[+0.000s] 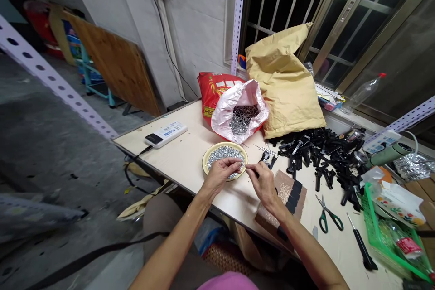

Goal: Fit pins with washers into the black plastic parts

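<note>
roughly crosswise, a tiny metal piece (242,165) in the narrow pinch of left hand (220,174) and right hand (263,183)

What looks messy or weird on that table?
A few thin metal pins lie loose on the tabletop, outside the red bag holding metal pieces. The black parts nearby look messy too, spread in a jumbled heap.

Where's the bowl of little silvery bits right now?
In the head view, the bowl is near centre, left of the right hand, in front of the red bag.
</note>
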A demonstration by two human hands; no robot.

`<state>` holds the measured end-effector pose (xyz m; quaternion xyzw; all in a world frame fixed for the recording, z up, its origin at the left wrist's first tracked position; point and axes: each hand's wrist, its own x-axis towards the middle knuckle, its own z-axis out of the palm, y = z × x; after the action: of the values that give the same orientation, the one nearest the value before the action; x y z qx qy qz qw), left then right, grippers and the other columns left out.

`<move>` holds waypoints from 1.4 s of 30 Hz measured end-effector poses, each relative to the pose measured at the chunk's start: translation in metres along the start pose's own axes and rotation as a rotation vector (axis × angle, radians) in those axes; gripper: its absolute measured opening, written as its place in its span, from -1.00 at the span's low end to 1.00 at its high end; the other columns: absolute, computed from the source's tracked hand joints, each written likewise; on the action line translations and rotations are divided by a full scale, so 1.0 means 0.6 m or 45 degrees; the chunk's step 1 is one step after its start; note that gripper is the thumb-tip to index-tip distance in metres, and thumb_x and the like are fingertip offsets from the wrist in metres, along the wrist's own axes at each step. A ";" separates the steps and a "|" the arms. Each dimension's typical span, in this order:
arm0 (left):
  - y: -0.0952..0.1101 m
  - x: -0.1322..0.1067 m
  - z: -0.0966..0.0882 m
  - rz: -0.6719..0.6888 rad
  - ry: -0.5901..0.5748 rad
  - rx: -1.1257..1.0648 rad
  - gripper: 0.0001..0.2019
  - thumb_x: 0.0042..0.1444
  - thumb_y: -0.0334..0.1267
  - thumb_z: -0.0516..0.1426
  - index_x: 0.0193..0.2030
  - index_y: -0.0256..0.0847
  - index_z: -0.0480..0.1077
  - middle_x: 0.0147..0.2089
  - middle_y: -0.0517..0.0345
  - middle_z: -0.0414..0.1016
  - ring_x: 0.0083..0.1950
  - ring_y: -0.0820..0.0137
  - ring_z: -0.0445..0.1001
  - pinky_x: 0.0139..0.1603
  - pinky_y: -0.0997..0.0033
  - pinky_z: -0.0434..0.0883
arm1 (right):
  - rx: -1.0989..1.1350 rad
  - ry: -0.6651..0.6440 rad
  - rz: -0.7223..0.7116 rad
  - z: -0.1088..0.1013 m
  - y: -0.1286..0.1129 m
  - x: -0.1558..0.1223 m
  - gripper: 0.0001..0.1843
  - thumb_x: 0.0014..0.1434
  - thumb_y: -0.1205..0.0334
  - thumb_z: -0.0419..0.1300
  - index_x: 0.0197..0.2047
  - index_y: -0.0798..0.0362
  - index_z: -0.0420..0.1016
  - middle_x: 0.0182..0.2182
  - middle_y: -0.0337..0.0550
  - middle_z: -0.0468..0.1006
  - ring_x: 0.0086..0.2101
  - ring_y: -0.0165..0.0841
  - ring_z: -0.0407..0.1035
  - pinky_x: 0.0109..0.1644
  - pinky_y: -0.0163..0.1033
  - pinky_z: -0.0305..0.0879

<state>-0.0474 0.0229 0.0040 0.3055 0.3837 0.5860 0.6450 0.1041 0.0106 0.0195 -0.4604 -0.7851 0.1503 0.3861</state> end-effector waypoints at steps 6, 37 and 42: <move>-0.001 -0.001 0.005 -0.023 0.003 -0.004 -0.61 -0.47 -0.09 0.42 -0.49 -0.29 0.52 -0.54 0.23 0.49 -0.54 0.56 0.39 -0.40 0.50 0.41 | -0.117 -0.034 0.022 -0.008 -0.005 -0.007 -0.81 0.25 0.29 0.08 -0.20 0.05 0.54 -0.39 -0.14 0.47 -0.37 -0.37 0.40 -0.27 -0.31 0.33; -0.019 -0.014 0.021 0.017 -0.008 0.173 -0.60 -0.41 -0.03 0.39 -0.47 -0.29 0.49 -0.55 0.25 0.45 -0.54 0.52 0.38 -0.39 0.45 0.39 | -0.488 -0.042 -0.016 -0.013 0.002 -0.033 -0.77 0.32 0.23 0.01 -0.18 0.00 0.50 -0.36 -0.17 0.50 -0.37 -0.41 0.40 -0.37 -0.37 0.23; -0.016 -0.014 0.020 -0.098 -0.070 -0.002 -0.58 -0.41 -0.05 0.40 -0.42 -0.29 0.52 -0.57 0.25 0.45 -0.54 0.55 0.38 -0.39 0.48 0.41 | -0.336 -0.032 0.022 -0.018 -0.004 -0.029 -0.75 0.32 0.22 0.00 -0.20 0.01 0.51 -0.35 -0.14 0.51 -0.35 -0.37 0.43 -0.31 -0.33 0.30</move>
<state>-0.0325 0.0142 0.0031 0.3060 0.3770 0.5523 0.6776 0.1155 -0.0065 0.0202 -0.5121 -0.7988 0.0548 0.3109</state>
